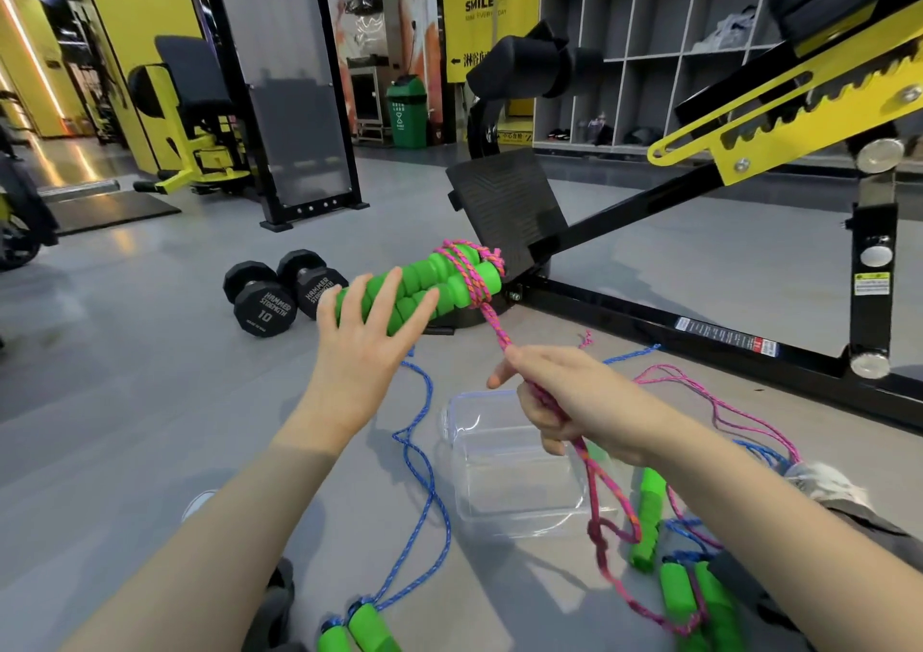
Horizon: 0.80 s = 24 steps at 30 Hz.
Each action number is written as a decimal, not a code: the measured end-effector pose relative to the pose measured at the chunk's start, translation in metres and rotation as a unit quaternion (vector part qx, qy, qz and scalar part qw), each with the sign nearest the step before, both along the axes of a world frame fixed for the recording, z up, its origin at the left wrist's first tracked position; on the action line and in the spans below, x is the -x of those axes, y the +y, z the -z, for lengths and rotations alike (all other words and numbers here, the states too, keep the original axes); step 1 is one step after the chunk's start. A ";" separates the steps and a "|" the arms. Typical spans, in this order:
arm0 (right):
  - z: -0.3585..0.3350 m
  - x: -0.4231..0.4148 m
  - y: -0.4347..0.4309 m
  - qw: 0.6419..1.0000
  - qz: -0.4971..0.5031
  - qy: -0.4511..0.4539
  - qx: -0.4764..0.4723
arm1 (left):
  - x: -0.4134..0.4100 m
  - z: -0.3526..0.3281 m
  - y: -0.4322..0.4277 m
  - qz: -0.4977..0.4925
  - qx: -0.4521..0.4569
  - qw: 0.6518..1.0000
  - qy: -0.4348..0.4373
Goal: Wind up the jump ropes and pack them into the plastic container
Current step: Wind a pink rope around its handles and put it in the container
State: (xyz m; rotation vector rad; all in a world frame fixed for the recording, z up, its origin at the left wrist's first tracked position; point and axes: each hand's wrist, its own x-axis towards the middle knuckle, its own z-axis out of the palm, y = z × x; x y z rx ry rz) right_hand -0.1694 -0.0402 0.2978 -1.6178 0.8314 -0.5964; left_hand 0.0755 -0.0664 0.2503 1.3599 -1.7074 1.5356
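My left hand (pixel 359 347) holds a pair of green jump-rope handles (pixel 439 282) up in the air, its fingers spread across their near side. A pink rope (pixel 474 277) is wound several times round the far end of the handles. From there the rope runs taut down to my right hand (pixel 569 402), which grips it in a fist. The rest of the pink rope hangs below that hand and trails over the floor. The clear plastic container (pixel 504 496) stands open on the floor under my right hand. A blue rope (pixel 424 471) with green handles (pixel 359 631) lies to its left.
More green handles (pixel 649 516) with blue and pink rope lie tangled at the lower right by my leg. Two black dumbbells (pixel 279 292) sit on the grey floor ahead. A black and yellow gym machine frame (pixel 699 332) runs along the right.
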 end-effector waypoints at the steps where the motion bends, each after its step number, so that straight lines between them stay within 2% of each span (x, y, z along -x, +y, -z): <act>1: -0.007 0.002 0.002 0.999 -0.009 0.028 0.025 | -0.002 0.001 0.000 -0.003 -0.001 1.000 -0.004; 4: -0.031 0.014 0.007 0.992 -0.045 0.091 0.075 | -0.001 0.001 0.000 -0.006 0.003 1.000 -0.020; 8: -0.057 0.035 0.014 0.981 -0.105 0.136 0.093 | 0.001 0.000 0.001 -0.008 -0.007 0.999 -0.030; 12: -0.065 0.050 0.014 0.968 -0.092 0.174 0.153 | 0.002 0.001 0.000 -0.003 -0.015 0.999 -0.044; 15: -0.068 0.054 0.012 0.965 -0.033 0.128 0.226 | 0.003 0.002 0.001 0.006 -0.031 0.997 -0.076; 19: -0.071 0.053 0.012 0.974 0.022 0.010 0.227 | 0.006 0.000 0.007 0.042 -0.043 0.992 -0.114; 24: -0.064 0.054 -0.002 0.956 0.098 -0.028 0.276 | 0.016 -0.002 0.019 0.092 -0.098 0.978 -0.159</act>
